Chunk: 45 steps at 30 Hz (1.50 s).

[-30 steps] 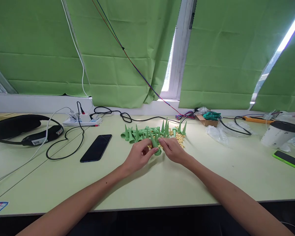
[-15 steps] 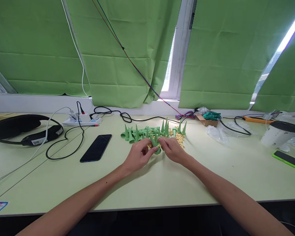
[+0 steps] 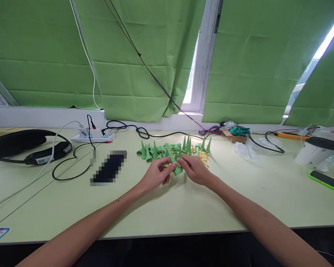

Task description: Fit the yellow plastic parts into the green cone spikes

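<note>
Between the fingers of my left hand (image 3: 156, 174) is a green plastic cone (image 3: 178, 170), tilted with its wide end toward me and its tip pointing away. My right hand (image 3: 194, 170) is closed in a pinch against the cone's right side; whatever its fingertips hold is too small or hidden to make out. Just beyond both hands lies a heap of similar green cones (image 3: 155, 151), several upright and others on their sides. Small yellow pieces (image 3: 205, 159) are scattered behind my right hand, among the cones.
To the left are a pixelated dark phone (image 3: 109, 168), headphones (image 3: 46, 157) with cables, and a power strip (image 3: 93, 136). At right stand a small cardboard box (image 3: 235, 137), plastic bags (image 3: 247, 152), a lidded cup (image 3: 313, 152) and a green-edged phone (image 3: 327, 181).
The cone in my left hand has tipped, its wide end now facing me more. My left fingers have shifted their hold slightly; the right hand stays close beside it.
</note>
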Each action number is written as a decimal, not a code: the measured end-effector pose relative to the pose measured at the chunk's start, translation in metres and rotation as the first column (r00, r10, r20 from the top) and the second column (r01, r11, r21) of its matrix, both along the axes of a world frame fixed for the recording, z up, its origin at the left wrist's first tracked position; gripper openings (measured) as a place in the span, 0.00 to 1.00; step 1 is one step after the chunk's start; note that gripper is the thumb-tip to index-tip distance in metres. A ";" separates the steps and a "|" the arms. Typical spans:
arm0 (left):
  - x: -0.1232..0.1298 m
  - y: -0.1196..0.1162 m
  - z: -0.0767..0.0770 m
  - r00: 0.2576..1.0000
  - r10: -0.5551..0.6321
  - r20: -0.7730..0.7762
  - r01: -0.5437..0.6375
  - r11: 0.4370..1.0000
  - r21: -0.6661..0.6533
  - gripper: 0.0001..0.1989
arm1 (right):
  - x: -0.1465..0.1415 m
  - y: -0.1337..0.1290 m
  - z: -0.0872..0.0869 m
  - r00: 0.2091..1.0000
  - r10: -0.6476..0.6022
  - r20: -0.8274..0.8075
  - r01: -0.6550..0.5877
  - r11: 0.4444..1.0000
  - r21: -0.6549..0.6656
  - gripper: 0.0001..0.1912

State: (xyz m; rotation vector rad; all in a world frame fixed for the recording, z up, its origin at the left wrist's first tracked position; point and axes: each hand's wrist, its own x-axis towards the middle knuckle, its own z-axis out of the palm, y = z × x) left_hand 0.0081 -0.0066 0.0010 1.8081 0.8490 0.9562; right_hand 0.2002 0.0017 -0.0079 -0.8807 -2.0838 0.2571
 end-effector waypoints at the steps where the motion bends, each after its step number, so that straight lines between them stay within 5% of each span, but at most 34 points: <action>1: 0.000 0.000 0.000 1.000 0.001 0.001 -0.001 1.000 -0.002 0.17 | 0.000 0.000 0.000 1.000 -0.003 0.004 0.003 1.000 0.003 0.20; 25: 0.000 0.003 -0.010 0.981 0.143 -0.130 -0.106 0.959 0.262 0.14 | -0.001 0.004 -0.004 0.997 -0.015 0.077 0.016 1.000 -0.015 0.22; 45: -0.002 0.003 -0.007 0.990 0.075 -0.122 -0.063 0.993 0.104 0.16 | 0.000 -0.002 -0.002 0.998 0.037 0.041 -0.036 0.999 -0.034 0.19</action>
